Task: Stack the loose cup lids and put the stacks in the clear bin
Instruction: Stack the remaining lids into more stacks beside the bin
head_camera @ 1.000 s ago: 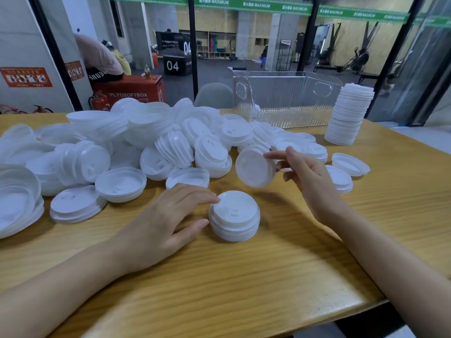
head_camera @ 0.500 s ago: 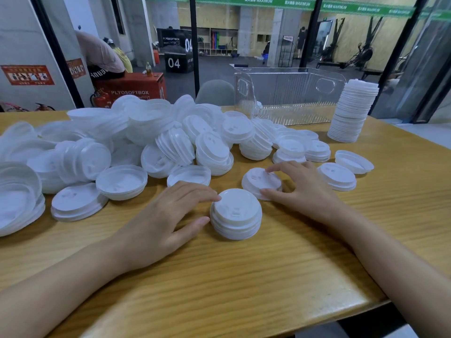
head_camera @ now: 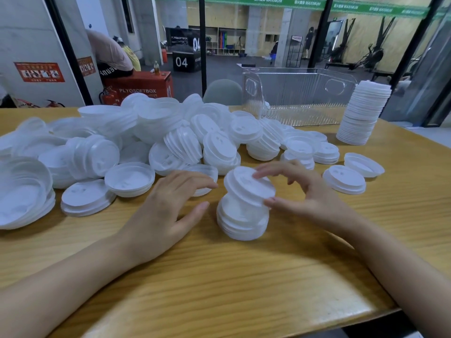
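Mid-worktop [head_camera: 219, 276], the right hand [head_camera: 314, 198] pinches a tilted lid [head_camera: 246, 184] over the short stack [head_camera: 241, 220], the left hand [head_camera: 166, 208] lies relaxed beside it, so a crooked drop could tip the stack imo.

Palm down, the left hand [head_camera: 168, 211] has its fingers loosely spread and thumb stretched out, forearm angled in from the lower left. The right hand [head_camera: 310, 196] arches over from the right, thumb and forefinger pinching a tilted lid [head_camera: 249, 186] by its rim, the other fingers curled above, seemingly free.
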